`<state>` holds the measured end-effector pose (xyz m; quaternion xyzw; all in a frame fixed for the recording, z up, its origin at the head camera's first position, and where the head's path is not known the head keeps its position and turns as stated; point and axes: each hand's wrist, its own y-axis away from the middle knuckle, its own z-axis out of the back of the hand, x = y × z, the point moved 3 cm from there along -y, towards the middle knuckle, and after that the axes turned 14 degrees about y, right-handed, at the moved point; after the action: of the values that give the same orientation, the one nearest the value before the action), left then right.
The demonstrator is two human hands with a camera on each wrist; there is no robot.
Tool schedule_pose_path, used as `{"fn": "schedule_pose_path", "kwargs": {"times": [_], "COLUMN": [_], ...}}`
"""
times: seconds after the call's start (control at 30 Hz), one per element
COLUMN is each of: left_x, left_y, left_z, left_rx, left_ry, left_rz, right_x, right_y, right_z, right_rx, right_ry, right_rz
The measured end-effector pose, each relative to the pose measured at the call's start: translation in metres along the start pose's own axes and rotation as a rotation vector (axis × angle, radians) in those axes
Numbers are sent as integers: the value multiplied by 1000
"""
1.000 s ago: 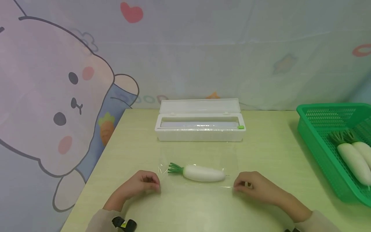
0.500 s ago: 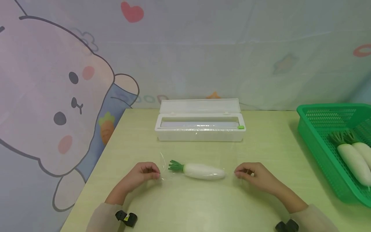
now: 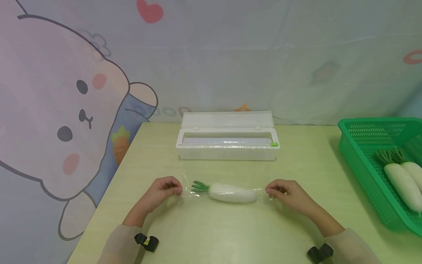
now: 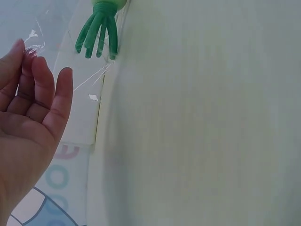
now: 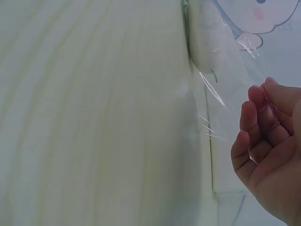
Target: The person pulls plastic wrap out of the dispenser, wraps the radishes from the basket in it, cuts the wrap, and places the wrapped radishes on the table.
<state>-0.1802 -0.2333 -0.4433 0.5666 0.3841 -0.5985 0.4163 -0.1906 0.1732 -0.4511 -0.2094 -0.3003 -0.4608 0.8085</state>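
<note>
A white radish (image 3: 232,193) with green stem stubs (image 4: 99,30) lies crosswise on the table, stems to the left. Clear plastic wrap (image 3: 188,185) is under it, and its near edge is raised across the radish's front. My left hand (image 3: 165,192) pinches one corner of that edge between thumb and forefinger, beyond the stems. At the tip end, my right hand (image 3: 288,194) pinches the other corner the same way. In the right wrist view the wrap (image 5: 225,89) stretches taut from the fingertips past the radish tip.
Behind the radish stands a white cling wrap dispenser (image 3: 227,153), lid raised, a roll inside and a green slider at its right end. A green basket (image 3: 362,172) with white radishes (image 3: 403,185) stands at the right. A printed cloth (image 3: 230,66) hangs behind the table.
Both hands have moved away from the person and lifted slightly, bringing the wrap's near edge up from the table onto the radish's front. The radish has shifted slightly toward the dispenser.
</note>
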Motion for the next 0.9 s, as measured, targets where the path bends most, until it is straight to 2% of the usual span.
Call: {"fn": "schedule_pose_path", "kwargs": {"times": [0.23, 0.47, 0.63, 0.9], "left_x": [-1, 6, 11, 16], "left_y": [-15, -25, -29, -33], "left_z": [1, 3, 4, 2], "left_rx": [-30, -76, -96, -50], "left_ry": [1, -53, -131, -262], "left_rz": [39, 97, 121, 145], "right_x": [-5, -10, -10, -12], "right_y": [-10, -15, -18, -20], "right_z": [-4, -8, -9, -16], "right_rx": [-13, -1, 23, 89], "right_ry": [-53, -62, 0, 136], "right_rz": [-42, -72, -111, -96]}}
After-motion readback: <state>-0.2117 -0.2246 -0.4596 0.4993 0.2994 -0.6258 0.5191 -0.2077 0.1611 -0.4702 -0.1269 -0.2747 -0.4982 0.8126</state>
